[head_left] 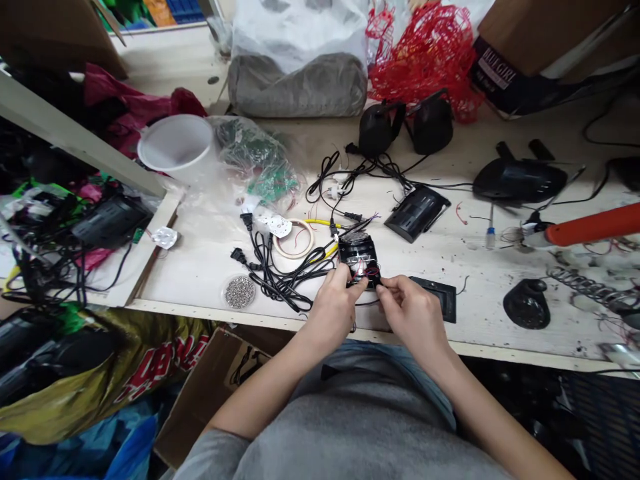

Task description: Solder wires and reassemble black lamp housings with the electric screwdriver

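A black plastic housing (pixel 358 252) with thin red and blue wires inside lies near the bench's front edge. My left hand (pixel 334 301) grips its left side, with the index finger reaching over the near edge. At the housing's lower right corner my right hand (pixel 411 308) has thumb and index finger pinched together; what sits between them is too small to make out. Beside my right hand lies a flat black frame-like part (pixel 440 299), partly hidden. Black power cords (pixel 273 270) are bunched to the left, next to a tape roll (pixel 294 241).
A dish of small metal screws (pixel 239 292) stands near the front edge. Behind are a black cover (pixel 417 212), a white bucket (pixel 176 145) and bagged green circuit boards (pixel 270 177). A soldering iron holder coil (pixel 590 285) and an orange-red handle (pixel 595 223) occupy the right.
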The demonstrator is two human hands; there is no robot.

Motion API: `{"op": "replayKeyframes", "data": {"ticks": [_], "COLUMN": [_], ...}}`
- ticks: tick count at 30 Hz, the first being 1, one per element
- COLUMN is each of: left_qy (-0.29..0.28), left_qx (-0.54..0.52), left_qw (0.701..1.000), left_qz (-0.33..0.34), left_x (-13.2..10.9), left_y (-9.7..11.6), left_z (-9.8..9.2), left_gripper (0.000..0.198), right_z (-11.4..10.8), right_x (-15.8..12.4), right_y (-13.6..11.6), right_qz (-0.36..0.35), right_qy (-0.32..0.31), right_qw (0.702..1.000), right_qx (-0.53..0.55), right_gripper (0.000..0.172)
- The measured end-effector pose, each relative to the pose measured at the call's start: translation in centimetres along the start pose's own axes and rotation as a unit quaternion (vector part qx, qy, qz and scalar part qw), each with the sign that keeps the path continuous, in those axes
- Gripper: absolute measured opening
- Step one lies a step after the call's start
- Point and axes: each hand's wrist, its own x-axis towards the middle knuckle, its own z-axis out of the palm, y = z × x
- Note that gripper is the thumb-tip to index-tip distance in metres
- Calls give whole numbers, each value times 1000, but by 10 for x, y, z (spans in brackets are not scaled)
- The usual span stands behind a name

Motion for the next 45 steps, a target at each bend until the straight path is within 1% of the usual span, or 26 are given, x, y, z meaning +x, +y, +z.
{"op": "replayKeyframes", "data": {"ticks": [2,4,6,9,13,16,19,20,22,24,26,28,30,33,37,39,40,41,42,43,45], "left_qy": [14,33,44,34,1,-11,-2,6,26,38,41,35,24,13,26,27,26,27,27,28,27], "left_qx": [-2,0,2,-9,-18,-1,14,16,17,18,20,19,10,-4,-1,-12,-20,-25,-26,-21,-3], "left_qw": [1000,999,999,999,998,999,999,999,999,999,999,999,999,1000,999,999,999,999,999,999,999], "left_qz": [2,-6,-20,-37,-58,-53,-36,-28,-8,3,0,-10,-19,-27,-19,-15,-16,-21,-25,-28,-25], "left_x": [0,-2,-3,-4,-2,-2,-2,-1,0,2,4,6,8,10,11,11,10,10,9,9,9], "left_y": [0,1,4,9,11,10,7,6,2,-1,-2,-2,-1,-2,-6,-7,-8,-8,-8,-7,-6], "left_z": [1,3,5,7,4,2,2,2,2,1,-1,-3,-4,-5,-4,-4,-4,-4,-4,-4,-5], "left_gripper": [38,39,41,39,38,40,41,40,37,36,36,35,33,34,36,36,36,36,36,37,38], "right_z": [-1,1,7,19,34,40,40,39,36,32,28,24,20,16,16,18,20,22,23,25,26], "right_x": [3,2,-3,-11,-25,-35,-38,-37,-31,-25,-18,-11,-6,2,6,5,4,3,2,1,0], "right_y": [0,2,3,0,-12,-19,-22,-21,-20,-17,-15,-14,-15,-20,-26,-25,-23,-20,-17,-14,-9], "right_qz": [33,79,133,199,233,259,274,272,261,246,238,244,257,269,271,265,257,244,220,184,80], "right_qy": [-21,-21,5,57,94,120,142,146,141,112,75,48,30,9,-1,1,1,4,10,18,34], "right_qw": [999,994,984,958,917,889,875,878,893,914,931,936,930,911,889,883,885,894,910,933,979], "right_qx": [31,71,121,198,311,357,372,367,339,301,266,248,260,312,370,386,387,377,351,308,185], "right_gripper": [16,19,27,44,58,59,53,51,46,41,37,34,33,35,40,41,40,39,37,33,26]}}
